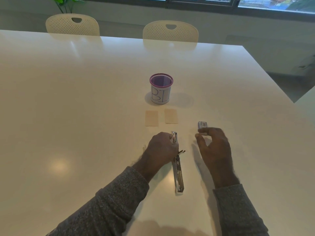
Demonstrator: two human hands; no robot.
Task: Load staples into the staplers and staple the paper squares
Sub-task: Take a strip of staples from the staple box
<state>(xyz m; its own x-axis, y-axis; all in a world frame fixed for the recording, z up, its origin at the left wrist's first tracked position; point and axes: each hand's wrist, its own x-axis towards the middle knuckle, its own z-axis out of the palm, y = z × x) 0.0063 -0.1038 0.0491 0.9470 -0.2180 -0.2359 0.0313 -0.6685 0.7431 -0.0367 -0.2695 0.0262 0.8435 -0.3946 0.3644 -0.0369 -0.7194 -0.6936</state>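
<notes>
Papers (151, 118): two; stapler (178, 174): one.

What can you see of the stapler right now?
The stapler is a slim, shiny metal one, swung fully open so its two arms lie in one long line on the white table, running away from the person. The left hand grips its far half near the hinge. Whether it holds staples cannot be seen.

We see a purple mesh cup (161, 88) standing mid-desk (85, 99). Beyond the far edge we see two cream chairs (72, 24) and a plant (64, 4).
</notes>
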